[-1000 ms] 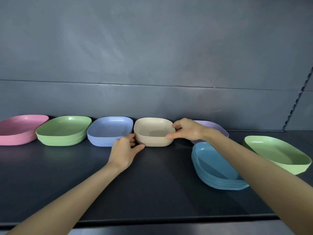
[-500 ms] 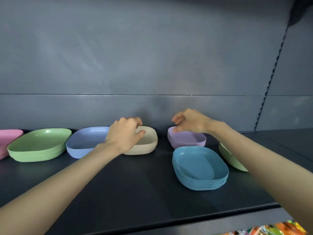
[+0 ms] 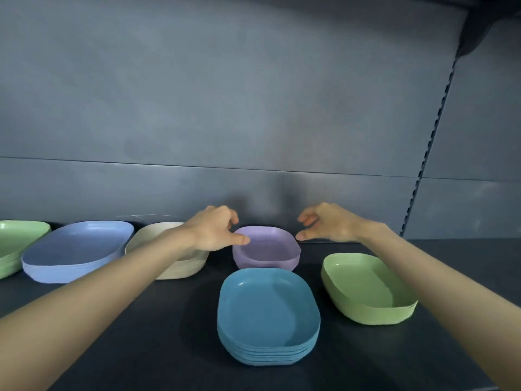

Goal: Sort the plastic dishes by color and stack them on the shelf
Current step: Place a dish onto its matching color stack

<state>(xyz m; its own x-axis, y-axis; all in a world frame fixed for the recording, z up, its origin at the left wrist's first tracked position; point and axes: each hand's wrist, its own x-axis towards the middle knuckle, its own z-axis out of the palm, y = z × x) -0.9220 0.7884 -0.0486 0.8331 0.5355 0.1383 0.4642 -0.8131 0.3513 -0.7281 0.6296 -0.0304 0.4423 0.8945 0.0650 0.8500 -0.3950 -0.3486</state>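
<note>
The left hand (image 3: 214, 230) reaches over the far part of the shelf (image 3: 141, 342) with its fingers loosely curled and nothing in them. Its thumb points right and ends at the left rim of the purple stack (image 3: 267, 251); whether it touches the rim cannot be told. The right hand (image 3: 329, 224) hangs on the other side of that stack, fingers curled in the same slack way and thumb stretched left, a small gap away from the purple rim and holding nothing. The two hands face each other with the purple dishes between them.

A row of stacks lies along the back panel (image 3: 253, 108). At the far left edge is a green stack (image 3: 14, 244), cut off by the frame. Just beside it lies a periwinkle blue stack (image 3: 76, 249), then a beige stack (image 3: 172, 266), which the left forearm crosses and partly hides. The purple stack follows, apart from the beige one and close to the panel.

Nearer the viewer, just in front of the purple dishes, sits a teal stack (image 3: 267, 314) of several nested dishes, their rims showing as layers at its near side. To its right, under the right forearm, a single light green dish (image 3: 363, 289) rests on the shelf, well apart from the green stack on the left. A slotted upright (image 3: 431, 136) runs up the wall behind it.
</note>
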